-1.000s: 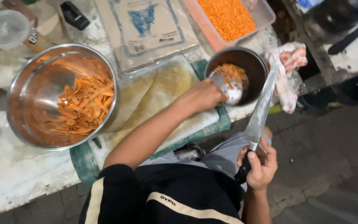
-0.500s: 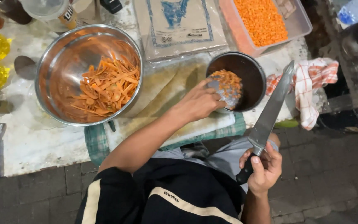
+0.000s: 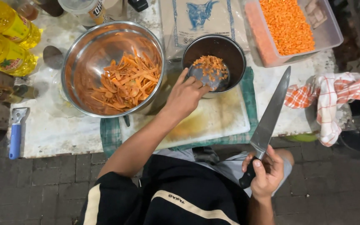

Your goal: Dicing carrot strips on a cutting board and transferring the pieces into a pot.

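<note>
L hand (image 3: 187, 96) loose, unclenched, fingertips at rim of dark pot (image 3: 230, 46) w/ chopped carrot bits (image 3: 210, 66), grasping nothing; R hand (image 3: 267, 171) clenched on big knife (image 3: 269, 121) handle, blade angled up, away from cutting board (image 3: 213, 121); steel bowl (image 3: 84, 54) just beside.

A worn white table (image 3: 59, 133) stands on grey brick paving (image 3: 34, 187). On it lie a green checked cloth (image 3: 111, 135) under a stained cutting board (image 3: 213, 118), yellow oil bottles (image 3: 5, 39) far left, a blue-handled peeler (image 3: 15, 133) near left, a clear tub (image 3: 330, 35) far right, and an orange checked towel (image 3: 326, 100) at the right edge.
</note>
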